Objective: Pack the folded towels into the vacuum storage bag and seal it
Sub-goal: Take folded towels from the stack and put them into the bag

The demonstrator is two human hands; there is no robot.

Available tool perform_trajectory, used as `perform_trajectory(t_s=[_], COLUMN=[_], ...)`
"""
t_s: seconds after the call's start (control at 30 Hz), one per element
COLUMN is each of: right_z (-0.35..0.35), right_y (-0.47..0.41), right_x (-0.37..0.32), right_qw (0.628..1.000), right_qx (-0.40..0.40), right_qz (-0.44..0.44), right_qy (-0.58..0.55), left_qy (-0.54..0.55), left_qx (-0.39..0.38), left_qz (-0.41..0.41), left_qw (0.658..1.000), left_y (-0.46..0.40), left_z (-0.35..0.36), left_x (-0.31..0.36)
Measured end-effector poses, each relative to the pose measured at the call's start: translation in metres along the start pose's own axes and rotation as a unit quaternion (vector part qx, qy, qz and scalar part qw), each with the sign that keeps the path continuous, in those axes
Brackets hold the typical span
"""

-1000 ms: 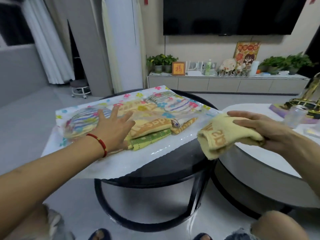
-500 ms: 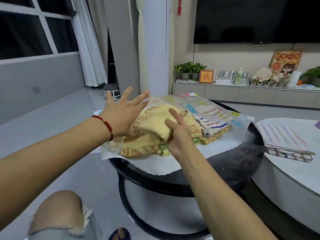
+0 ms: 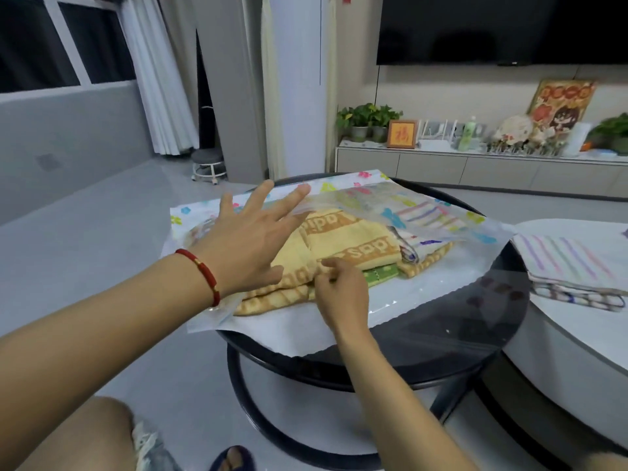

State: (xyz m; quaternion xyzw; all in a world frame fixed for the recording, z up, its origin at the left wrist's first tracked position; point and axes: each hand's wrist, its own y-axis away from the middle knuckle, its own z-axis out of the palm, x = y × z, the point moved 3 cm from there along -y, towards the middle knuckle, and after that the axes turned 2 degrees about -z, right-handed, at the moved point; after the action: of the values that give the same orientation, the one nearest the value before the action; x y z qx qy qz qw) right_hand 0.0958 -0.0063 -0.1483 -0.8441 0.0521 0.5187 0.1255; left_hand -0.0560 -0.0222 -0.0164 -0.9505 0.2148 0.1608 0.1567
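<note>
My right hand (image 3: pixel 341 290) has slid off the yellow towel (image 3: pixel 343 243) top to pinch its near edge inside the bag (image 3: pixel 401 198); left hand (image 3: pixel 246 246) stays spread open, lifting the flap; towel reads "adidas".

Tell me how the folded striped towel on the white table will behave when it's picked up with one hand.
The striped towel is probably floppy: its folded layers sag at the near edge, so a one-hand pinch may let it unfold. It likely weighs little, being thin cloth. It should neither roll nor slide, lying flat on the white table. Scooping beneath the fold would likely keep it tidy.
</note>
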Motion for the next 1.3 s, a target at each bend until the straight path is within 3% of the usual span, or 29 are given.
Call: perform_trajectory(t_s=[0.07,0.13,0.3,0.33,0.4,0.47,0.5,0.67,0.8,0.9,1.03,1.17,1.3], right_z=[-0.003,0.002,-0.024,-0.036,-0.065,-0.092,-0.098,-0.096,-0.136,-0.185,-0.268,-0.335,-0.367], right_y=[-0.009,-0.020,-0.044,-0.047,-0.054,-0.060,-0.065,-0.084,-0.063,-0.045,-0.063,-0.105,-0.142], right_x=[0.009,0.009,0.015,0.026,0.055,0.080,0.088,0.099,0.105,0.122,0.162,0.218,0.262], right_qw=[0.997,0.992,0.986,0.990,0.996,0.970,0.956,0.937,0.946,0.957,0.973,0.944,0.896], right_qx=[-0.003,-0.070,-0.160,-0.137,-0.013,0.084,0.081,-0.119,-0.156,-0.108,0.050,0.172,0.184], right_qz=[0.003,-0.012,-0.036,-0.034,-0.019,0.011,0.023,-0.025,-0.111,-0.147,-0.077,0.039,0.106], right_qy=[0.075,0.106,0.005,0.010,0.088,0.226,0.280,0.328,0.260,0.227,0.212,0.278,0.390], left_qy=[0.039,0.069,0.068,0.064,0.053,0.032,0.023,-0.027,-0.054,-0.072,-0.104,-0.128,0.000], left_qx=[0.004,0.008,0.005,0.007,0.015,0.019,0.016,0.003,0.000,-0.015,-0.030,-0.042,-0.057], left_qz=[0.020,0.038,0.026,0.024,0.028,0.036,0.038,0.065,0.091,0.110,0.132,0.168,0.147], left_qw=[0.999,0.997,0.997,0.998,0.998,0.999,0.999,0.998,0.994,0.991,0.985,0.977,0.988], left_y=[-0.008,-0.018,-0.030,-0.030,-0.032,-0.037,-0.042,-0.067,-0.088,-0.104,-0.125,-0.144,-0.157], left_z=[0.001,-0.001,0.006,0.008,0.012,0.015,0.016,0.017,0.018,0.022,0.029,0.036,0.037], left_x=[0.013,0.026,0.035,0.035,0.039,0.050,0.057,0.089,0.110,0.127,0.148,0.165,0.159])
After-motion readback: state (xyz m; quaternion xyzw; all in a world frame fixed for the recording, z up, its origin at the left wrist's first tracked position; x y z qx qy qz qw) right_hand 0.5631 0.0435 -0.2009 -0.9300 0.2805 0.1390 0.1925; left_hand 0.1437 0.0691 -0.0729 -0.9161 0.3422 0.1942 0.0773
